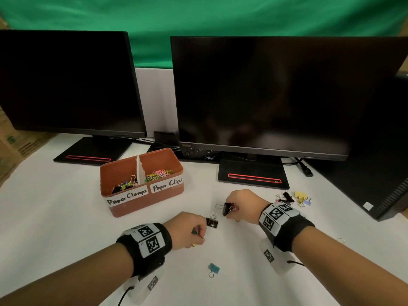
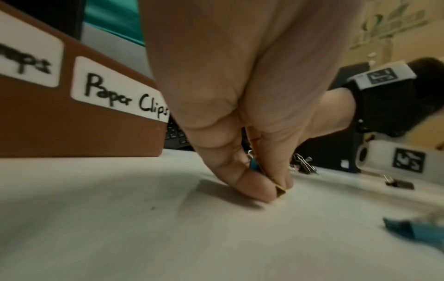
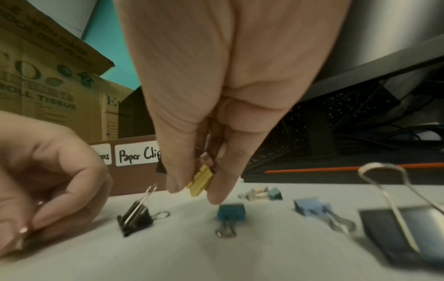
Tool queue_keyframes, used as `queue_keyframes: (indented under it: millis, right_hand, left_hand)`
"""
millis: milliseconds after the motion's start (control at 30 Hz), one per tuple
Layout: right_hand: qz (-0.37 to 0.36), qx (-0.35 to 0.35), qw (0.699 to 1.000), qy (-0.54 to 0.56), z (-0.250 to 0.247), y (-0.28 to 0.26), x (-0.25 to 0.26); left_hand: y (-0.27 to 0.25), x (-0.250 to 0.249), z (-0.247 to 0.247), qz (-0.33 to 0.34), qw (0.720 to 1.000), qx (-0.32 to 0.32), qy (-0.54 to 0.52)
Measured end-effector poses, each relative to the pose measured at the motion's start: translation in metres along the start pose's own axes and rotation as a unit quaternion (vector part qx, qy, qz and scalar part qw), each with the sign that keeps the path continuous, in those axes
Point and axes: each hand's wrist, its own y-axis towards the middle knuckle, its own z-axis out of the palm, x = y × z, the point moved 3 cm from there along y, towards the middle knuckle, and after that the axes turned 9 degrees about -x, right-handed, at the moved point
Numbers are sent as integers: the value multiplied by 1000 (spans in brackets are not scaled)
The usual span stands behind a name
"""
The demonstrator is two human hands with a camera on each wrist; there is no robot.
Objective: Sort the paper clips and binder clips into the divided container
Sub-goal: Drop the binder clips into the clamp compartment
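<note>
Right grip (image 1: 237,203) holds binder clips (image 1: 227,208); left grip (image 1: 189,230) pinches small clips (image 2: 280,190) nr table.

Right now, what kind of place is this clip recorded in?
Probably an office desk set up for recording: two dark monitors, a white table, a green backdrop, cardboard boxes beside.

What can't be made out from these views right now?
- How many clips the left hand holds: its fingers cover them in the head and left wrist views.
- The rest of the right hand's bundle beside the yellow clip: hidden in the fist.
- The bottom of the container: the near wall blocks it in the head view.
- The clip pile behind the right wrist: too small to count.
</note>
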Motion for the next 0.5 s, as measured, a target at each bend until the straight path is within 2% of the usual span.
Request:
queue_keyframes:
  millis: [100, 167, 300, 367, 433, 500]
  right_hand:
    - [-38, -30, 999, 18, -15, 6, 17]
    - [-60, -62, 996, 32, -34, 15, 38]
    - [-95, -107, 987, 77, -66, 48, 104]
    - [-107, -111, 983, 99, -71, 71, 142]
    - [-91, -101, 984, 116, -68, 97, 172]
    - [-58, -76, 989, 109, -57, 120, 193]
  left_hand:
    - [-9, 0, -30, 4, 997, -57, -46]
    - [-17, 1, -64, 4, 992, -123, -38]
    - [-32, 21, -144, -48, 959, -278, -29]
    - [-34, 41, -176, -87, 939, -332, -16]
    - [-33, 60, -196, -123, 926, -354, -34]
    - [-30, 73, -204, -155, 922, -347, -79]
